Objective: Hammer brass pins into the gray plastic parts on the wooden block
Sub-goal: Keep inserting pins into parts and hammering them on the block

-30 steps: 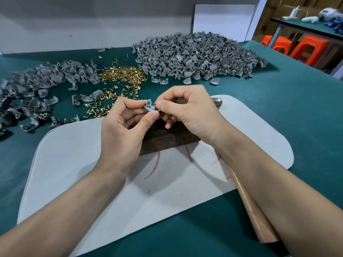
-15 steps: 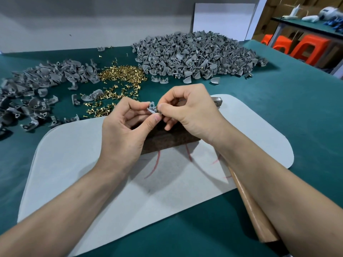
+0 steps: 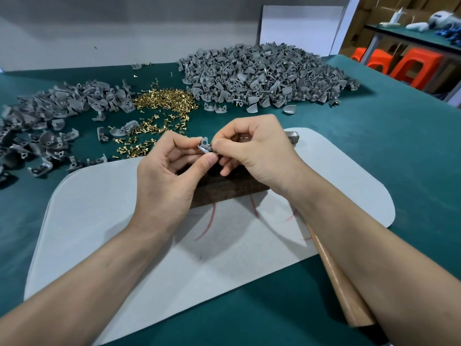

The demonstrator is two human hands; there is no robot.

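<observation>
the small gray plastic part [image 3: 204,145] is in the air between our hands, just above the far edge of the dark brown wooden block [image 3: 224,189] and not resting on it. our left hand [image 3: 164,181] pinches it, thumb and forefinger clamped on it and the other fingers curled behind. our right hand [image 3: 257,151] meets it from three o'clock, thumb and forefinger closed tight on a short brass pin [image 3: 213,151] that touches the part; how deep the pin sits we cannot tell.

the block lies on a white felt mat with rounded corners [image 3: 99,221], marked with curved red lines [image 3: 210,221]. at four o'clock from the block a hammer with a pale wooden handle [image 3: 336,278] lies under our right forearm, its steel head [image 3: 292,138] showing at two o'clock beyond the right hand.

on the teal table cloth [image 3: 386,151] a loose heap of brass pins [image 3: 164,101] lies at eleven o'clock, a big heap of gray plastic parts [image 3: 262,76] at one o'clock, and a flatter spread of gray parts [image 3: 50,116] at ten o'clock. orange plastic stools [image 3: 411,67] stand beyond the table at two o'clock.
</observation>
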